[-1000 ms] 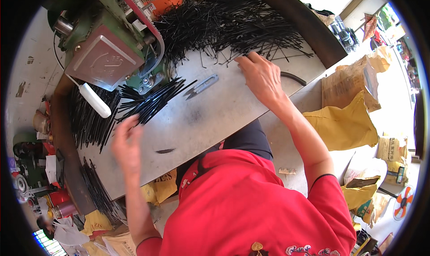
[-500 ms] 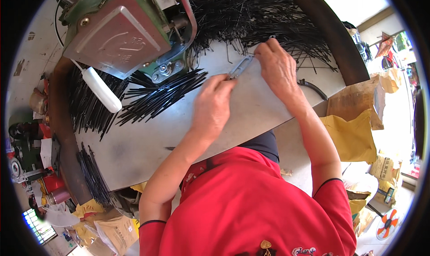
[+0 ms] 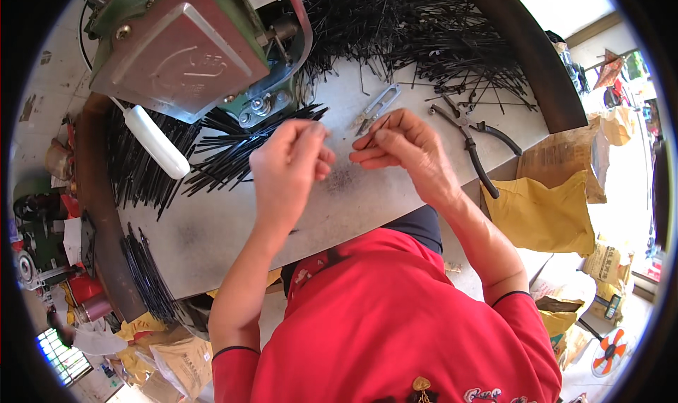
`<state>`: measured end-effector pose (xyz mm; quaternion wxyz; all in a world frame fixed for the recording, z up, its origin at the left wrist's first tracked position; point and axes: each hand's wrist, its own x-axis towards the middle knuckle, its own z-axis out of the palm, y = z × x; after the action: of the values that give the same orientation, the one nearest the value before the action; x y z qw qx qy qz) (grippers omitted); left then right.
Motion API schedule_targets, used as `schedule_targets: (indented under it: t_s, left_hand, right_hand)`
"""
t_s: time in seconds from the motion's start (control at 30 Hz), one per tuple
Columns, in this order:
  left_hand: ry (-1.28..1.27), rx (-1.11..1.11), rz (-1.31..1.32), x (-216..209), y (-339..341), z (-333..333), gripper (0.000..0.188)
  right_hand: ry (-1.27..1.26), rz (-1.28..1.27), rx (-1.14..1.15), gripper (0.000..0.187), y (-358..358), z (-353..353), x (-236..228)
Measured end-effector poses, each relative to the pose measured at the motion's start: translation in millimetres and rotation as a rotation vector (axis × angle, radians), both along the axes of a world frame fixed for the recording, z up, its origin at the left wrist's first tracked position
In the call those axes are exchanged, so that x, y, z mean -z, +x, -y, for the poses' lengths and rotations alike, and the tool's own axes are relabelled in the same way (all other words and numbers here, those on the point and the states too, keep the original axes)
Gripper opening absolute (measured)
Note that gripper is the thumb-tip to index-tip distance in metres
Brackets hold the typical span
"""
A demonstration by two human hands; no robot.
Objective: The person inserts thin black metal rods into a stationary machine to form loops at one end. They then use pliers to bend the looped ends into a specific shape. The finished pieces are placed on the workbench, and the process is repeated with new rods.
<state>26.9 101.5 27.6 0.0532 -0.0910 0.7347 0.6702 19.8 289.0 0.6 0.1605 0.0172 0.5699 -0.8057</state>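
Note:
My left hand [image 3: 288, 157] is over the table in front of the machine, slightly blurred, with its fingertips pinched together. Whatever they hold, if anything, I cannot make out. Facing it from the right, my right hand [image 3: 409, 149] pinches a thin dark rod [image 3: 381, 129] between thumb and fingers. Just beyond the right hand lies a slotted grey metal tool [image 3: 382, 104] on the table, touched by neither hand. Farther right rests a pair of pliers [image 3: 464, 123] with black handles, jaws pointing away.
A green and reddish machine [image 3: 187, 61] with a white handle [image 3: 157, 143] stands at the far left. Beneath it are bundled black rods [image 3: 247, 149]. Tangled black rods [image 3: 409, 22] heap along the back. Cardboard [image 3: 558, 156] and a yellow bag [image 3: 544, 212] sit right of the table [image 3: 212, 255].
The slotted metal tool has been let go and lies on the table. My left hand has moved left, and my right hand has come nearer, uncovering the pliers.

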Motion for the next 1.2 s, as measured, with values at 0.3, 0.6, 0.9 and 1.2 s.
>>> schedule_targets:
  t_s: [0.3,0.6,0.9,1.2]
  left_hand:
    - [0.259,-0.111,0.115,13.5,48.8,61.3,0.042]
    - [0.51,-0.28,-0.002,32.5,-9.5,69.9,0.036]
    - [0.577,-0.297,0.001,36.4,-15.9,66.7,0.033]
    - [0.673,-0.238,0.015,35.4,-16.8,74.1,0.034]
  right_hand:
    - [1.339,-0.814,-0.276,0.005,9.6,-18.1,-13.1]
    - [0.824,-0.689,-0.191,0.011,-22.6,59.4,-13.9]
    - [1.153,-0.842,-0.016,0.017,-33.9,102.6,6.2]
    - [1.16,-0.882,-0.025,0.012,-31.3,104.9,-2.4]
